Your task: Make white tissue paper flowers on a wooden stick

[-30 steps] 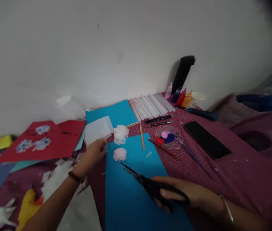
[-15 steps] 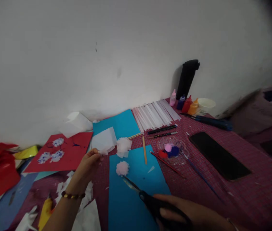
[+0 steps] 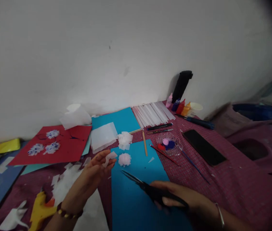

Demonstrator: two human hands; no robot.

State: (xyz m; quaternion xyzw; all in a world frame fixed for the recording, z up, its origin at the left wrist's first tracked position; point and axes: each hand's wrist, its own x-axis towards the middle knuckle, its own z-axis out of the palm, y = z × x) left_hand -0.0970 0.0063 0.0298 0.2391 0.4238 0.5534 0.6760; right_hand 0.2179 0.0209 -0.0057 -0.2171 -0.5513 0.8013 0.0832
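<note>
Here the left hand (image 3: 93,175) is curling its fingers loosely around a thin white paper piece (image 3: 111,155), holding it just left of a pale pink puff (image 3: 124,159) that is sitting on the blue sheet (image 3: 138,205). Over on the other side, the right hand (image 3: 174,192) is gripping the black scissors (image 3: 152,191) by the handles, and the blades are pointing up and leftward over the sheet, the tips hovering just below that puff, nearly together

A ruffled white bunch (image 3: 125,138) is resting beyond the puff, at the sheet's far edge, and a white tissue stack (image 3: 104,136) is lying just left of it. The wooden stick (image 3: 144,143) is stretching over the far edge too, with the red brush (image 3: 164,154) slanting across the right edge. To the right, the clear palette (image 3: 178,149) is carrying pink, red and blue paint, the blue brush (image 3: 195,166) is leaning away from it, and the dark phone (image 3: 203,147) is lying farther right. Out left, the red sheet (image 3: 70,150) is showing three white-and-blue flowers, while white scraps (image 3: 65,181) are lying heaped beside the left forearm and the yellow glue gun (image 3: 39,208) is resting nearer the camera
</note>
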